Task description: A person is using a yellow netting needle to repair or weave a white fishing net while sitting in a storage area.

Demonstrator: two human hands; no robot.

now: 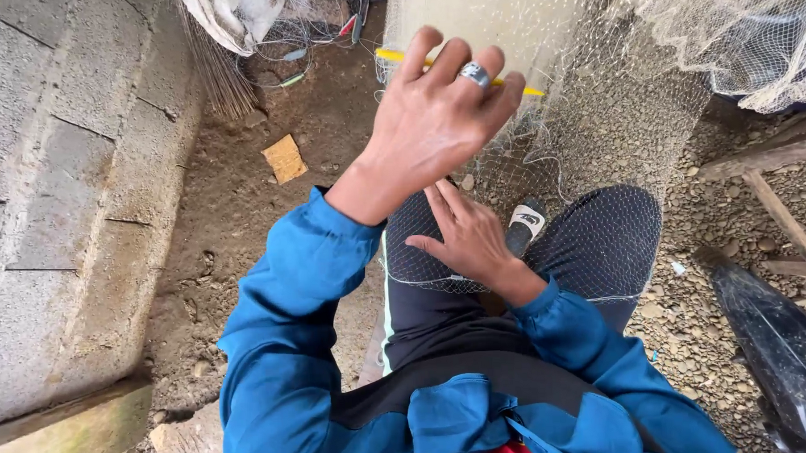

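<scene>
The left hand (pixel 435 118) is raised, fingers closed on a yellow netting needle (pixel 395 55) against the fishing net (pixel 596 130) — below it, the right hand (pixel 470 237) lies open, flat on net draped over the lap.

Net (pixel 595 113), upper right: fine pale mesh, matt. Needle (pixel 388 55), top centre: smooth yellow plastic. Ring (pixel 474 74): shiny metal. Wall (pixel 53 176), left: rough grey concrete block. Ground (pixel 242 214): coarse dirt and gravel. Sleeves (pixel 282 347), bottom: blue matt cloth.
</scene>
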